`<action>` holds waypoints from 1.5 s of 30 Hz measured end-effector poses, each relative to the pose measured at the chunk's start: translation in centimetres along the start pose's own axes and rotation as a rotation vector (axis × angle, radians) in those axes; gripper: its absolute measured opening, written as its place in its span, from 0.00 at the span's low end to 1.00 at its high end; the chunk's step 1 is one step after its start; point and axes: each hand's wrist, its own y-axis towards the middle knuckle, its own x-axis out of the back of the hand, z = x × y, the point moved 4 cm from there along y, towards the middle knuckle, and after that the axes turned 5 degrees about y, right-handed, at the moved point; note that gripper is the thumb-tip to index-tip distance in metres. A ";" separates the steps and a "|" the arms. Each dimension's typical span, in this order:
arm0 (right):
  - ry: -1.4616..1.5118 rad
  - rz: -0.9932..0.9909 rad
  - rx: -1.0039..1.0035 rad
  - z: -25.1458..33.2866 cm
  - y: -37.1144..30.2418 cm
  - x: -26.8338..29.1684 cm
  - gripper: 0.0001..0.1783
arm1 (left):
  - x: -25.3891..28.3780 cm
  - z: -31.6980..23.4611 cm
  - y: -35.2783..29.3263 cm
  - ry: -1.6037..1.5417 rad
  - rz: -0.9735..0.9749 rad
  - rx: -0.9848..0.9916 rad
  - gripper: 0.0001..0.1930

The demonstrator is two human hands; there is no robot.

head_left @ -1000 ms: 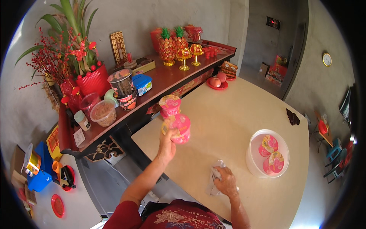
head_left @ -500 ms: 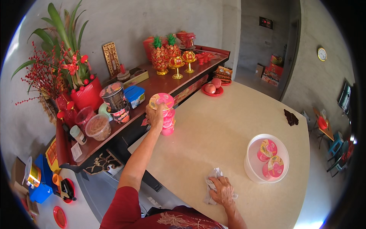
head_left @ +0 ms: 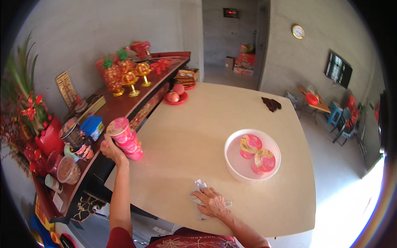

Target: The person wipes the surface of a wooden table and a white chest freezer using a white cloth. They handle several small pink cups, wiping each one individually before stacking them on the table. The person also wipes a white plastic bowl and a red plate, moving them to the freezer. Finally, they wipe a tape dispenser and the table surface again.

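Note:
A stack of several pink instant-noodle cups [head_left: 129, 140] stands at the table's left edge, its printed lids facing up. My left hand [head_left: 111, 149] is low against the stack's left side; its blurred fingers do not show whether they grip a cup. Under my right hand [head_left: 213, 202], a crumpled white cloth [head_left: 200, 187] is pressed to the table near the front, fingers bent over it. To the right stands a round translucent white tub [head_left: 231, 164]. Two more pink noodle cups [head_left: 264, 161] sit inside it, lids up.
A dark red altar shelf [head_left: 120, 103] runs along the left, bearing dark noodle tubs [head_left: 74, 134], a blue-lidded box [head_left: 92, 127], gold ornaments [head_left: 131, 80] and a potted plant [head_left: 49, 136]. Fruit on a red plate [head_left: 175, 98] and a dark cloth [head_left: 271, 104] lie on the beige table [head_left: 186, 136].
My left hand has slid from the top cup down to the stack's left side. The view has turned right, shifting everything leftward. My right hand stays on the cloth.

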 end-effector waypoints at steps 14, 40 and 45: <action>-0.110 -0.026 -0.014 -3.2 -5.5 4.8 0.25 | -10.2 -3.9 -29.2 0.057 1.226 -0.696 0.21; -0.243 -0.217 -0.194 -9.1 -13.7 13.7 0.25 | -7.0 -12.1 -32.4 0.367 1.449 -0.848 0.52; -0.249 -0.232 -0.134 -8.5 -13.4 12.6 0.25 | 1.1 -5.4 -26.6 0.473 1.378 -0.666 0.55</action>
